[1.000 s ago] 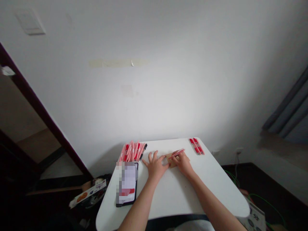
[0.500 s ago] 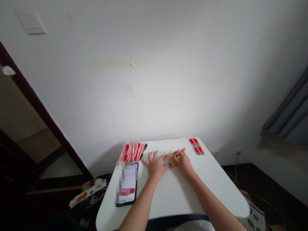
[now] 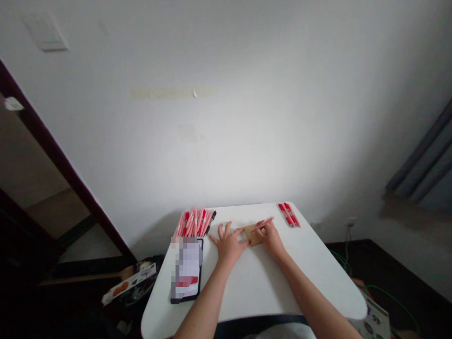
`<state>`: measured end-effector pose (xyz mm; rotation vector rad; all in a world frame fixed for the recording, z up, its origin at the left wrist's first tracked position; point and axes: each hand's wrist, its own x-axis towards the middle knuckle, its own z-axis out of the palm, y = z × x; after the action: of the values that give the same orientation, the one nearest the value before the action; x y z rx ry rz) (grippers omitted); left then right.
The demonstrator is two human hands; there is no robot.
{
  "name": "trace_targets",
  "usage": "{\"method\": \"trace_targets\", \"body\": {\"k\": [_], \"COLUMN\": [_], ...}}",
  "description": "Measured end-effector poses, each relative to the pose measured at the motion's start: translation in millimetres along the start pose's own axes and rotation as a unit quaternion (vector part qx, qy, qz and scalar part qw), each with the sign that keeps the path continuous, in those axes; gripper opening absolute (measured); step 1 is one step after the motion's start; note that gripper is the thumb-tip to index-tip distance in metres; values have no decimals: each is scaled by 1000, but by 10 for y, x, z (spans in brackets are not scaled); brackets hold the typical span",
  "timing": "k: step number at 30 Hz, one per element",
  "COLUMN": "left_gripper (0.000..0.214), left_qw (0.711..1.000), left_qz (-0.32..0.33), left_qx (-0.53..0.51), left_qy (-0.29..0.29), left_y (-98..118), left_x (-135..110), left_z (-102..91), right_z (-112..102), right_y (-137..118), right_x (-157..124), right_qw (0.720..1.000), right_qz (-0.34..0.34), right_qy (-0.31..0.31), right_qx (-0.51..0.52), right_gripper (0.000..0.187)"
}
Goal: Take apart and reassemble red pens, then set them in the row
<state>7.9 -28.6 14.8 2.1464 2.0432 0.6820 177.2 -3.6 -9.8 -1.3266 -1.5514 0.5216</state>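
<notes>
On the white table (image 3: pixel 254 282) lies a small brown piece of paper or card (image 3: pixel 253 237). My right hand (image 3: pixel 271 239) grips a pink pen (image 3: pixel 264 223) at a slant over this piece, its tip pointing down and left; whether the tip touches cannot be made out. With fingers spread flat, my left hand (image 3: pixel 229 242) rests on the table, its thumb and a fingertip at the card's left edge. Part of the card is hidden under my right hand.
Several pink, red and black pens (image 3: pixel 193 222) lie bunched at the back left. A phone (image 3: pixel 188 270) sits in front of them. At the back right are red and pink pens (image 3: pixel 289 215). A wall stands behind the table's far edge.
The pink pen and my right hand have shifted very slightly to the right over the card. My left hand has stayed in place.
</notes>
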Motion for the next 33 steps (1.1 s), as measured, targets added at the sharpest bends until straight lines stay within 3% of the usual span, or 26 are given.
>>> {"method": "trace_targets", "body": {"k": [8, 12, 16, 22, 24, 27, 33], "left_gripper": [45, 46, 45, 44, 44, 44, 44], "left_qw": [1000, 1000, 1000, 1000, 1000, 1000, 1000], "left_qz": [-4, -5, -4, -4, -3, 2, 8], "left_qx": [1, 0, 3, 1, -1, -2, -7], "left_qy": [-7, -15, -8, -1, -1, 0, 5], "left_y": [16, 23, 22, 16, 12, 3, 1], "left_x": [-5, -5, -6, -6, -5, -6, -12], "left_z": [-35, -48, -34, -13, -13, -14, -15], "right_z": [-14, -54, -110, -157, -156, -157, -198], "right_y": [8, 3, -4, 41, 27, -32, -82], "right_x": [6, 32, 66, 111, 111, 102, 122], "right_qw": [1000, 995, 969, 945, 931, 887, 824], "right_qz": [5, 7, 42, 89, 106, 109, 160], "right_qy": [12, 27, 69, 163, 165, 154, 122], "right_qx": [11, 92, 233, 271, 309, 421, 530], "right_gripper": [21, 27, 36, 37, 35, 27, 18]}}
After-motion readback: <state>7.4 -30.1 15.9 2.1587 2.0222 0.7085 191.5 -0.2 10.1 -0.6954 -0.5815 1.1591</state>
